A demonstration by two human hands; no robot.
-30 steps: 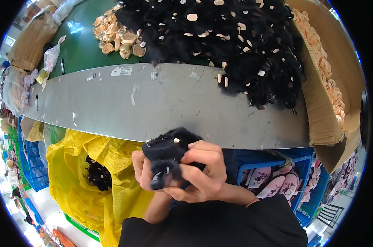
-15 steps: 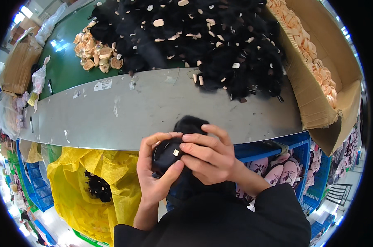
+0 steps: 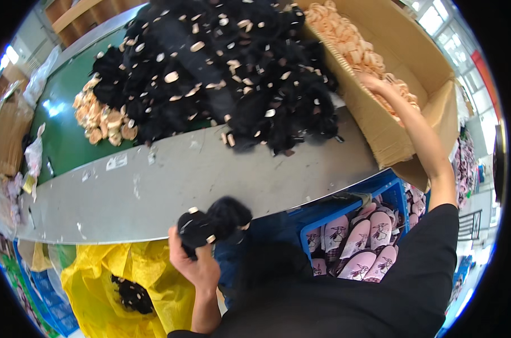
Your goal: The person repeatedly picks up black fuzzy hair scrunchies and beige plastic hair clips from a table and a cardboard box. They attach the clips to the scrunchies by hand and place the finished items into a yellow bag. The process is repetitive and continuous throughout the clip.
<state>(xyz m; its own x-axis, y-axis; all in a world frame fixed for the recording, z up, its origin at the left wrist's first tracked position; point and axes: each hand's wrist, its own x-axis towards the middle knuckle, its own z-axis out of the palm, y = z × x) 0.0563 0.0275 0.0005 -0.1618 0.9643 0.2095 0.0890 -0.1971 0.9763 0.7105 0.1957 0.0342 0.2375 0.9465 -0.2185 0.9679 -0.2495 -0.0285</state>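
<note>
My left hand (image 3: 192,263) grips a black fuzzy fabric piece (image 3: 196,230) near the front edge of the metal table. This piece has a rounded flat end with small cream bits on its rim, and a furry end pointing right. At the far right, my right hand (image 3: 372,84) is down inside a cardboard box (image 3: 361,115), among many peach-coloured looped pieces (image 3: 345,36). Its fingers are hidden there, so whether they hold anything does not show. A large heap of similar black fuzzy pieces (image 3: 210,73), dotted with cream bits, covers the back of the table.
The grey metal table edge (image 3: 171,186) runs across in front of me. A small peach pile (image 3: 106,118) lies on the green surface at left. Below stand a yellow bag (image 3: 165,270) with black pieces inside and a blue crate (image 3: 306,232) of pink slippers (image 3: 357,239).
My right hand has left the black piece and reached right into the cardboard box. My left hand keeps the piece, now lower and tilted. The view has shifted to the right.
</note>
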